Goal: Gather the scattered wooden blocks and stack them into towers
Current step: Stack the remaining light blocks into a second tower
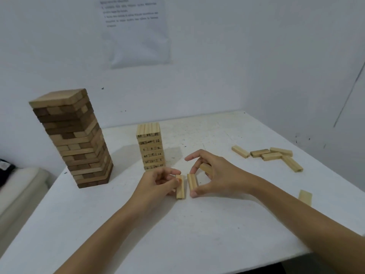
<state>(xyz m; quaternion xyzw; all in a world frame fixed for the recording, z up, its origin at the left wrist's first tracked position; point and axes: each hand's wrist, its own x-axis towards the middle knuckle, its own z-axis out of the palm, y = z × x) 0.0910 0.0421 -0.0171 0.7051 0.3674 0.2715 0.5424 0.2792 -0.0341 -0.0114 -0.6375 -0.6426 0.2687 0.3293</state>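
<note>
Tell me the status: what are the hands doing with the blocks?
Left hand pinches one pale block. Right hand grips a second block, a third block tucked inside. Numbered tower close behind; loose blocks wait far right.

Block (205, 168) half-hidden inside right hand (219, 176)

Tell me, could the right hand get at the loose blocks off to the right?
Probably yes: only bare table lies between the right hand and those loose blocks. But it already holds a block, so it may need to set that down first.
</note>
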